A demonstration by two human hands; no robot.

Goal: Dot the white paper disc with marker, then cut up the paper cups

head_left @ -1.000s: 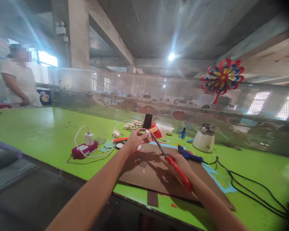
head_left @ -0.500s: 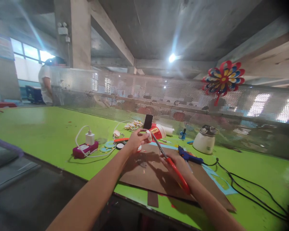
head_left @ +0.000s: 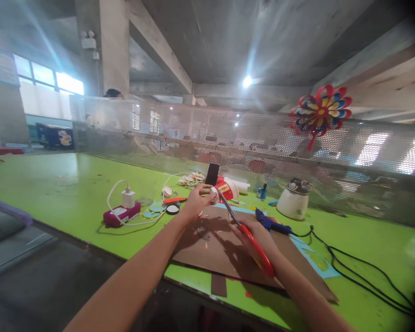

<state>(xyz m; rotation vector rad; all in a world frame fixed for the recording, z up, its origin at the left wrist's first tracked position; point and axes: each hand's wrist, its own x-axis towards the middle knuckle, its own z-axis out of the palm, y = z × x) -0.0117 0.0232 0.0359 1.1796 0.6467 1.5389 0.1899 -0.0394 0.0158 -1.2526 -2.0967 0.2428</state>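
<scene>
My left hand (head_left: 198,200) is closed, with its fingers and thumb pinching a small white piece (head_left: 214,194) whose kind I cannot make out. My right hand (head_left: 251,235) grips scissors (head_left: 254,246) with red handles, their blades pointing up and left to the white piece. Just behind the fingertips lies a red and white paper cup (head_left: 229,189) on its side. Below both hands is a brown board (head_left: 214,249). A blue glue gun (head_left: 272,223) rests beyond my right hand.
On the green table (head_left: 72,193) stand a purple power strip (head_left: 115,216) with a white charger (head_left: 128,198), a phone-like dark slab (head_left: 212,174) and a white pot-shaped container (head_left: 293,200). Black cable (head_left: 354,272) runs right. A mesh screen (head_left: 180,138) carries a pinwheel (head_left: 321,112). A person (head_left: 107,110) is behind it.
My hands, the scissors and the white piece stay almost where they were. In the background the person has moved to the right, behind the mesh screen.
</scene>
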